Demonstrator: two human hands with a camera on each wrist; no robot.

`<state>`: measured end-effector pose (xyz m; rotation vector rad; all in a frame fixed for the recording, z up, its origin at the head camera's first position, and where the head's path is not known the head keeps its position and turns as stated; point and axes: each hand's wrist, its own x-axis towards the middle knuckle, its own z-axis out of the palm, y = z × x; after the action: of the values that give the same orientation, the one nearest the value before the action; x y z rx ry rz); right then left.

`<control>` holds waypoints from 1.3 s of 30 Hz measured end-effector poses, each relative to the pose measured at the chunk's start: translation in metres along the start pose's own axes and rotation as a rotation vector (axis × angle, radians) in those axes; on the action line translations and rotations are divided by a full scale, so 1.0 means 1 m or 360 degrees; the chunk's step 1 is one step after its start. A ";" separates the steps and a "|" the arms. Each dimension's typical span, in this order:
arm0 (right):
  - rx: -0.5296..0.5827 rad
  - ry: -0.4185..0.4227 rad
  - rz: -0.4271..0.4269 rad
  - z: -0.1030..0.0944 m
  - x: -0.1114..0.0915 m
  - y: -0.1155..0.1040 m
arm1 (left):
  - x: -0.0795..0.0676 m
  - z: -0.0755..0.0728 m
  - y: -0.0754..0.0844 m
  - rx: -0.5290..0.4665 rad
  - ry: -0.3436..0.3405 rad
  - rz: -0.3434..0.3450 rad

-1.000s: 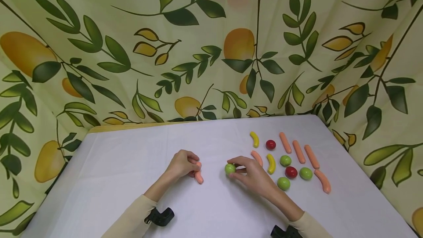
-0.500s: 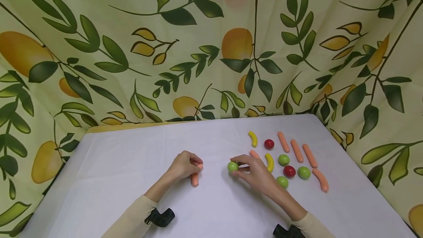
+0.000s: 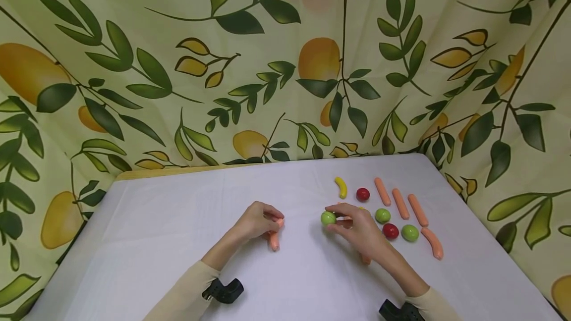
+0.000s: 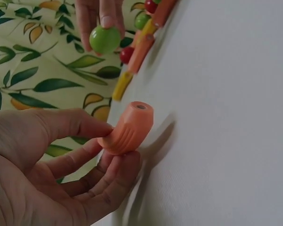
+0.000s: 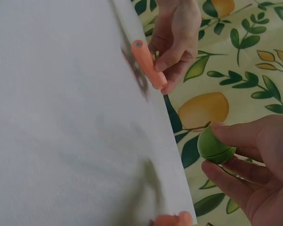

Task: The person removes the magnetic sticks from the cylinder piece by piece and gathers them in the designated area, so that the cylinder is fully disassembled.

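In the head view, my left hand (image 3: pixel 257 221) pinches a pink-orange toy sausage (image 3: pixel 274 241) between thumb and fingers. The left wrist view shows the sausage (image 4: pixel 129 129) with grooves along its side and a small dark round spot in its end. My right hand (image 3: pixel 360 229) holds a green toy ball (image 3: pixel 328 218) by the fingertips, to the right of the sausage and apart from it. A seam runs around the ball (image 5: pixel 212 146) in the right wrist view. Beneath the right hand pokes a small pink-orange end (image 3: pixel 366 259), mostly hidden.
Toy pieces lie on the right of the white-covered table (image 3: pixel 178 241): a yellow banana (image 3: pixel 341 187), red balls (image 3: pixel 363 194), green balls (image 3: pixel 410 233) and several pink-orange sausages (image 3: pixel 418 209). My right hand covers some of them. A leaf-and-fruit patterned cloth (image 3: pixel 267 63) hangs behind the table.
Both hands have shifted slightly to the right, each with its piece. The sausage in my left hand has changed its angle. My right hand now covers more of the pieces behind it.
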<state>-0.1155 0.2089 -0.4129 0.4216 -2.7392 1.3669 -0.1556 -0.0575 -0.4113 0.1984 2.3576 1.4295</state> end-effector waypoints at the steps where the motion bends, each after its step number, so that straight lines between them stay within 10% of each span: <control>1: -0.0015 0.0020 -0.0001 -0.002 0.000 0.001 | 0.001 0.002 0.001 -0.0005 -0.0006 0.0006; 26: -0.0091 0.0237 0.0108 -0.068 -0.018 0.028 | 0.032 0.041 0.032 0.0054 0.0024 0.0194; 39: -0.0268 0.0319 0.0102 -0.084 -0.024 0.046 | 0.019 0.068 0.040 0.0686 -0.0189 0.0373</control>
<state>-0.1112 0.3068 -0.4020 0.1775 -2.6930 1.1112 -0.1492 0.0231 -0.4090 0.6735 2.5767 0.9471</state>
